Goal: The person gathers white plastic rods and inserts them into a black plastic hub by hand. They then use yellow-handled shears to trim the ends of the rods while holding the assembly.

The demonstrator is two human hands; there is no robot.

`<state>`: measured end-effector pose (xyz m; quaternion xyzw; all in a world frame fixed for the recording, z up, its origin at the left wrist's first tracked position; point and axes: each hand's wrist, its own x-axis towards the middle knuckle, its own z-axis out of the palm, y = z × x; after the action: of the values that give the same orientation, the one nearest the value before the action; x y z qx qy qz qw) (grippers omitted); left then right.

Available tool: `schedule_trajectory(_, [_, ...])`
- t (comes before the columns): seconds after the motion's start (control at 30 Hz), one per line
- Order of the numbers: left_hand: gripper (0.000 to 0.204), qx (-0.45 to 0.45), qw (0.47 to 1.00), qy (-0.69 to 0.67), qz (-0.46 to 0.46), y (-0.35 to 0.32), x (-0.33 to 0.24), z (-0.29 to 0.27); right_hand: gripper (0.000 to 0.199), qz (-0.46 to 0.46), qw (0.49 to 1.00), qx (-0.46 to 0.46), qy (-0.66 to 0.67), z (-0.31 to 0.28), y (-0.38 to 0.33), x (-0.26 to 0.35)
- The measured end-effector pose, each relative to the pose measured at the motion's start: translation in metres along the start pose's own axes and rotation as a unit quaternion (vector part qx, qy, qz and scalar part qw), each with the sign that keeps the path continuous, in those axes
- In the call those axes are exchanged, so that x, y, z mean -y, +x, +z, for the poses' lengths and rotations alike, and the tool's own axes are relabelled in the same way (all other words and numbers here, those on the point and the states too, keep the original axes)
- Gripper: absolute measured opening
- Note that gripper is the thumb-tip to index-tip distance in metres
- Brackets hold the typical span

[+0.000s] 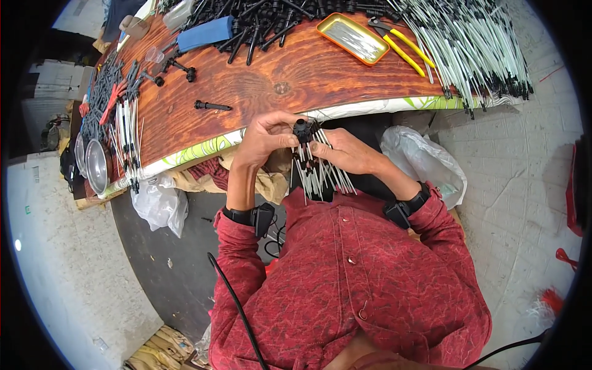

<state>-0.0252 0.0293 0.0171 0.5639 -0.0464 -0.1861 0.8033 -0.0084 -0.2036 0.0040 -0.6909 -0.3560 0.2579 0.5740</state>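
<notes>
In front of my chest, just off the table's near edge, a black plastic hub (301,128) stands upright between my hands. It looks like an umbrella runner. Thin white rods (314,177), like umbrella ribs, hang down around and below it, several with dark ends. My left hand (270,140) is closed on the hub's left side, thumb and fingers meeting at it. From the right, my right hand (346,151) pinches rods close under the hub, its thumb pointing left. The fingertips behind the hub are hidden.
On the wooden table (265,86) lie a loose black runner (213,106), a heap of runners (259,28), a tray of thin metal pins (353,40), yellow-handled pliers (404,49) and a large rod bundle (475,49). More rods (127,135) overhang the left edge.
</notes>
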Motion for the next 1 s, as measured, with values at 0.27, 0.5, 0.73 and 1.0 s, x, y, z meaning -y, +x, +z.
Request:
schedule_trajectory(0.27, [0.051,-0.022,0.995,0.097,-0.009,-0.015,-0.029,0.011,0.041,-0.052,0.987,-0.062,-0.139,0.008,-0.007,0.028])
schedule_trajectory(0.5, [0.054,-0.061,0.986,0.15,-0.039,-0.027,-0.052,0.023,0.025,-0.07,0.97,-0.14,-0.188,0.011,-0.007,0.039])
schedule_trajectory(0.73, [0.05,-0.152,0.976,0.153,-0.025,-0.028,-0.039,0.039,0.023,-0.044,0.967,-0.165,-0.191,0.02,-0.005,0.015])
schedule_trajectory(1.0, [0.049,-0.17,0.97,0.174,0.017,-0.029,-0.033,0.056,0.024,-0.014,0.946,-0.225,-0.233,0.032,0.0,0.015])
